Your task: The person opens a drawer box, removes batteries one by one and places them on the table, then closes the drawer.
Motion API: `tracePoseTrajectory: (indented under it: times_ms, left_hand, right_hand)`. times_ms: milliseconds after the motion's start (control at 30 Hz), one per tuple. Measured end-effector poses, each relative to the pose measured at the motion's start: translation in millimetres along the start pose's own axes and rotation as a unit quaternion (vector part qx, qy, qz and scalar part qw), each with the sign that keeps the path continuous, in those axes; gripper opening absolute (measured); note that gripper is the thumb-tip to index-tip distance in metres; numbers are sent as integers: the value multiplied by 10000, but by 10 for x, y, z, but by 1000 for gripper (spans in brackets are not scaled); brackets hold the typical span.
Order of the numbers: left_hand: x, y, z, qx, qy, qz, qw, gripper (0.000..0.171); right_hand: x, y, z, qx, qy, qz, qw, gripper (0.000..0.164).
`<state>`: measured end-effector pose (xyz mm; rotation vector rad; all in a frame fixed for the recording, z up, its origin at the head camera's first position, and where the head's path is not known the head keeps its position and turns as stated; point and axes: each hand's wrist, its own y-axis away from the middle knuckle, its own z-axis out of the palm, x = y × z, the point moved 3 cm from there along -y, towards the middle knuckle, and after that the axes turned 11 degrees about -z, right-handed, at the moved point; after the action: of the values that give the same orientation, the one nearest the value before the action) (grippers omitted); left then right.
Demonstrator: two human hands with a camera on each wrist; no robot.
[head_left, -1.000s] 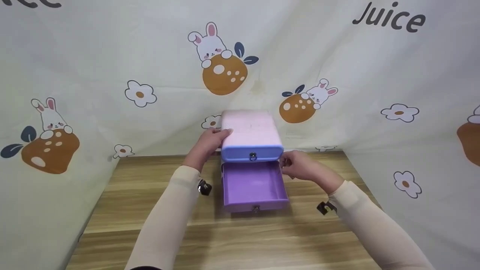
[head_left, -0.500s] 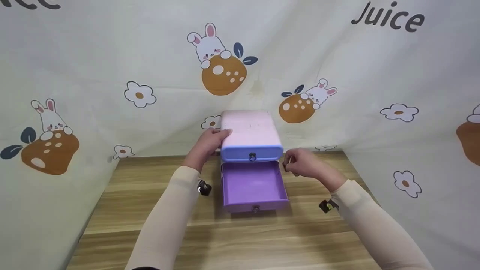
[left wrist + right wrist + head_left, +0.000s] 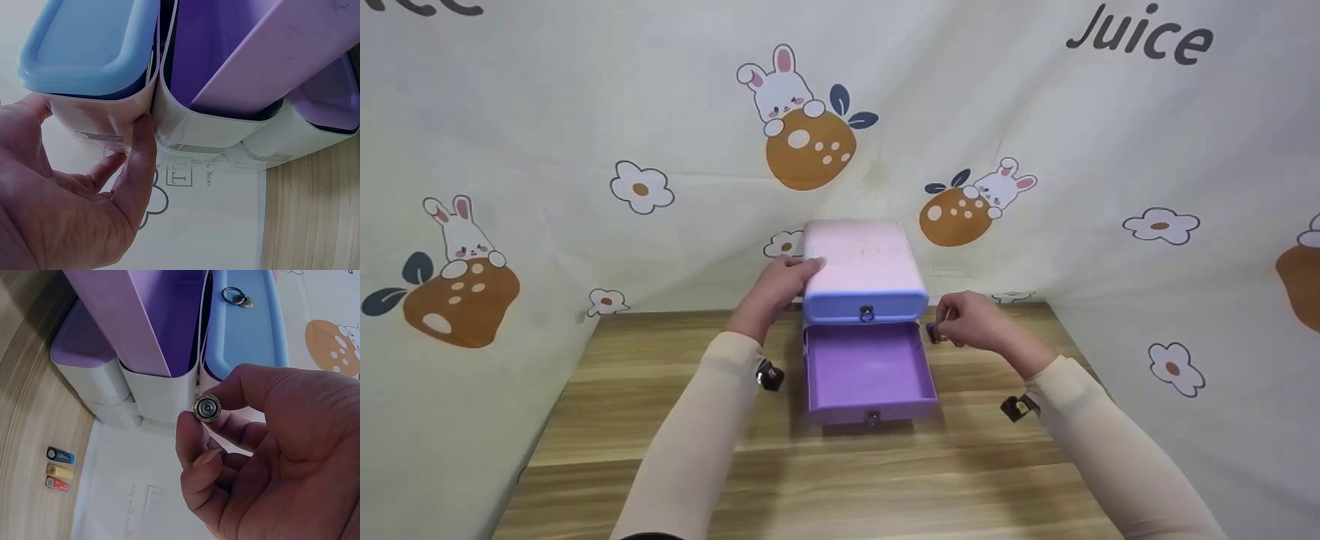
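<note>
A stack of drawer units has a pink top unit (image 3: pixel 859 259) with a shut blue drawer (image 3: pixel 840 307). Below it, a purple drawer (image 3: pixel 870 367) is pulled out, its inside bare. My left hand (image 3: pixel 776 289) holds the pink unit at its left side, thumb over the top edge, fingers (image 3: pixel 140 174) against the side wall. To the right of the stack, my right hand (image 3: pixel 971 322) pinches a battery (image 3: pixel 207 408) between thumb and fingers. Its round end faces the right wrist camera, and most of its body is hidden there.
On the wooden table (image 3: pixel 675 450), beside the stack, lie a blue-and-black battery (image 3: pixel 60 455), a yellow battery (image 3: pixel 59 471) and a red battery (image 3: pixel 57 484). A lower purple drawer (image 3: pixel 332 95) is shut. A printed cloth (image 3: pixel 697 247) hangs behind and at both sides.
My right hand has drawn away from the open drawer's right edge, to the right and slightly up, and the battery in it now shows. My left hand has stayed on the pink unit.
</note>
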<state>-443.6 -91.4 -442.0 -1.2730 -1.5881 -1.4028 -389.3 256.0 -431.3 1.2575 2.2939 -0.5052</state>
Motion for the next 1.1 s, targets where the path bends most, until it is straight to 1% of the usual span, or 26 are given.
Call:
tracePoseTrajectory:
  times_ms: [200, 267, 367, 600, 767, 933, 1100]
  left_hand:
    - [2, 8, -2, -20, -64, -107, 9999, 86]
    - [4, 11, -1, -23, -82, -113, 9999, 86]
    - [7, 15, 4, 9, -125, -103, 9999, 85]
    - [13, 11, 29, -84, 193, -93, 9997, 82]
    - [20, 19, 24, -65, 148, -93, 9998, 84]
    - [24, 25, 10, -44, 100, -49, 9999, 84]
    - [13, 14, 7, -27, 124, -65, 9999, 83]
  right_hand:
    - [41, 0, -13, 56, 53, 16, 10000, 8]
    - [66, 0, -15, 59, 29, 63, 10000, 11]
    - [101, -2, -17, 60, -6, 143, 9999, 11]
    - [185, -12, -30, 174, 18, 322, 9993, 9]
    - [267, -35, -22, 296, 3, 400, 9988, 4]
    - [327, -59, -29, 419, 49, 408, 9983, 4]
    - [409, -83, -37, 486, 202, 581, 9969, 6]
